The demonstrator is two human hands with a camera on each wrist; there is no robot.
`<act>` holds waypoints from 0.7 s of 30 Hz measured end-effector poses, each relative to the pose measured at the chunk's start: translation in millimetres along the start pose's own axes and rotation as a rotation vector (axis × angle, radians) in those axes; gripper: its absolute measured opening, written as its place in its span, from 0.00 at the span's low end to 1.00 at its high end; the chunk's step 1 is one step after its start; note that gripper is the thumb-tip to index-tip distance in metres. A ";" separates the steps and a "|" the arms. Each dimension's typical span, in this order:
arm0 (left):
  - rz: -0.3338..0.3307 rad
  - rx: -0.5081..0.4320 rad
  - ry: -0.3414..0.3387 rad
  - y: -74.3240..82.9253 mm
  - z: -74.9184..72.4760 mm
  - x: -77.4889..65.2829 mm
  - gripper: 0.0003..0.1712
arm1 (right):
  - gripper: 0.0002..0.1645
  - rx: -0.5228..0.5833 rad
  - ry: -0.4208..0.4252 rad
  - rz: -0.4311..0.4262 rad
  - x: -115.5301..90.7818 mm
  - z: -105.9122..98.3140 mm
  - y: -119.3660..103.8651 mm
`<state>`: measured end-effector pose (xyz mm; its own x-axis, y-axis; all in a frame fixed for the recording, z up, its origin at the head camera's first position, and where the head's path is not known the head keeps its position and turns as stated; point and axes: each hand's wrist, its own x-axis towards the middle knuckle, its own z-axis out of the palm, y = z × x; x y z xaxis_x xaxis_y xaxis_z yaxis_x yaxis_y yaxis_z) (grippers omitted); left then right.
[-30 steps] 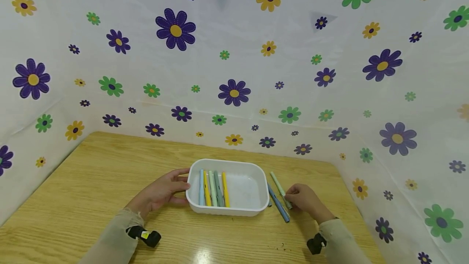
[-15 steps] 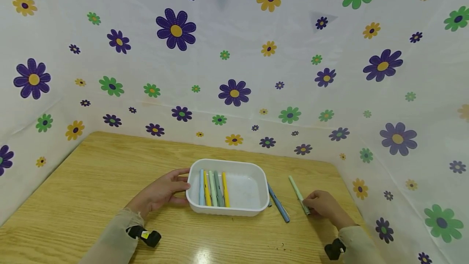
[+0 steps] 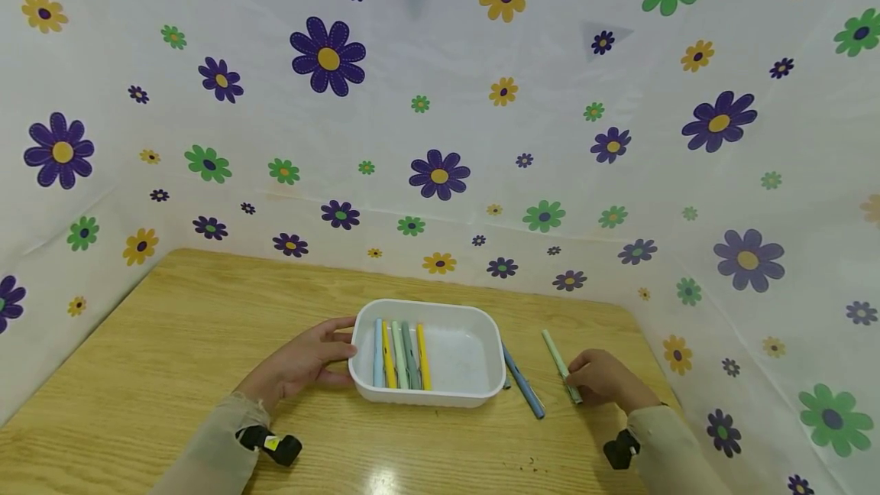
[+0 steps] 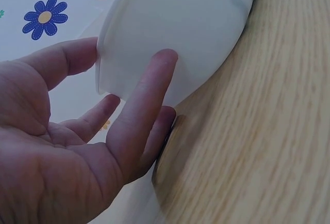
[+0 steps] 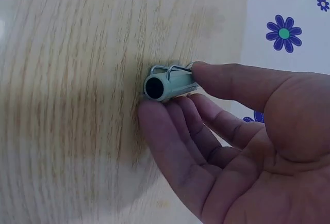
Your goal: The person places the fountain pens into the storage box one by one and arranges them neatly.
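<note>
My left hand (image 3: 305, 357) rests its spread fingers against the left end of a white plastic tray (image 3: 440, 397). In the left wrist view one fingertip touches the outer wall and another finger meets the rim. Inside the tray's left half lie several pens, including a light blue pen (image 3: 378, 350) and a yellow pen (image 3: 423, 357). My right hand (image 3: 605, 380) pinches the near end of a light green pen (image 3: 555, 350) lying on the table. The right wrist view shows the thumb by its wire clip and fingers along the opposite side.
A blue pen (image 3: 524, 382) lies diagonally on the table between the tray and my right hand. Beside it, another dark pen is mostly hidden by the tray's right wall. A flower-patterned sheet (image 3: 440, 98) encloses the wooden table (image 3: 227, 304).
My right hand has moved the light green pen rightward, away from the blue pen. Over the last half second the pen stays put while that hand shifts slightly. The left hand and tray hold still.
</note>
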<state>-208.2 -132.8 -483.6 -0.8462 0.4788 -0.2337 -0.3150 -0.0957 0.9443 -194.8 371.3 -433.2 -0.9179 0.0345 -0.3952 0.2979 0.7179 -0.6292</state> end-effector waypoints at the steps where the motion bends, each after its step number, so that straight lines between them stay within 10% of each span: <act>1: 0.000 -0.001 0.000 -0.1 -0.1 0.1 0.43 | 0.11 -0.006 -0.008 0.002 1.2 -0.3 -0.2; 21: 0.015 0.006 -0.009 -2.9 -1.8 0.0 0.44 | 0.05 0.076 -0.055 0.068 7.2 0.9 2.8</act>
<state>-208.1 -134.2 -486.8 -0.8468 0.4851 -0.2179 -0.3002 -0.0977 0.9489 -200.4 372.9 -438.4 -0.8798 0.0413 -0.4736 0.3797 0.6607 -0.6476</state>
